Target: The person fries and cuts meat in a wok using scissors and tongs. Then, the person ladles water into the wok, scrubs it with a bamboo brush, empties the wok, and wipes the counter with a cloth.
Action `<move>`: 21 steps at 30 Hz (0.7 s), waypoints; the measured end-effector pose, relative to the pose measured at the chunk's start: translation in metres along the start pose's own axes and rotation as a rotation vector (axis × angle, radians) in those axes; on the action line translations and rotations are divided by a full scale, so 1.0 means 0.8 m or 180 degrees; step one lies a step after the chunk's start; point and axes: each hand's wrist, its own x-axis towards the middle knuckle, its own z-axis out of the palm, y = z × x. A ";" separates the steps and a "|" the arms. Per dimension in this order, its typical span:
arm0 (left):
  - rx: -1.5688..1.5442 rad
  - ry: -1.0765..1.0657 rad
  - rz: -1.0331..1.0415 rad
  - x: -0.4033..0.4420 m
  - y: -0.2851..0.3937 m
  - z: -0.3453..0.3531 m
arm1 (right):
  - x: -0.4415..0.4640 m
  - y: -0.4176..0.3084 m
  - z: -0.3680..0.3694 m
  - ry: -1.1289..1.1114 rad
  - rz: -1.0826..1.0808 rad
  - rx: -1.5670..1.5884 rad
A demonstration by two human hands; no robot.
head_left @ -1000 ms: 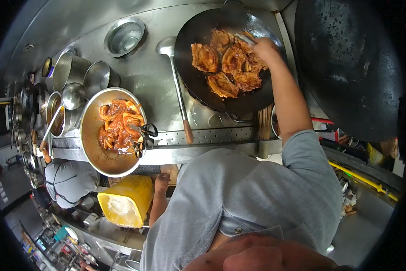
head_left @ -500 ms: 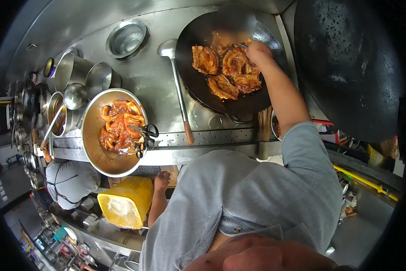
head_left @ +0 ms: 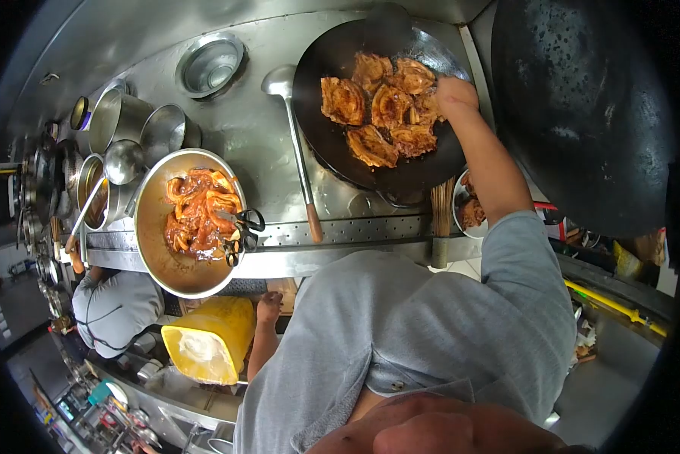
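1. Right hand [head_left: 458,94] looks bunched up over the wok [head_left: 408,176]; can't tell how open or what it's got.
2. Browned meat [head_left: 390,107] sits in the wok, just left of it.
3. Left hand [head_left: 269,307] hangs by the yellow tub [head_left: 232,324], kinda curled, grip unclear.

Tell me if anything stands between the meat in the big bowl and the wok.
Yes. Black-handled scissors lie over the wok-side rim of the bowl, beside the meat, and a long ladle lies on the counter before the wok.
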 end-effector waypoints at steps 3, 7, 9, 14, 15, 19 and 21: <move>-0.0174 -0.0048 -0.0081 0.000 0.011 0.001 | -0.003 0.003 0.007 -0.0065 0.0116 -0.0025; -0.0588 -0.0047 0.0062 0.018 -0.019 0.016 | -0.019 -0.011 -0.013 0.0345 0.0333 0.0327; 0.0101 -0.0106 0.0752 0.047 -0.042 0.024 | -0.009 -0.005 -0.005 0.0206 0.0389 0.0466; 0.0101 0.0183 -0.0045 0.021 -0.042 0.021 | -0.039 -0.053 -0.058 0.0328 0.0184 0.0811; 0.0039 0.0174 -0.0273 0.012 -0.036 0.019 | -0.062 -0.070 -0.073 0.0704 -0.0198 0.1035; 0.0022 0.0149 -0.0269 0.007 -0.042 0.027 | -0.185 -0.169 -0.134 -0.0576 -0.1349 0.2742; -0.0011 0.0131 -0.0281 -0.005 -0.040 0.028 | -0.228 -0.216 -0.119 -0.0609 -0.2313 0.2733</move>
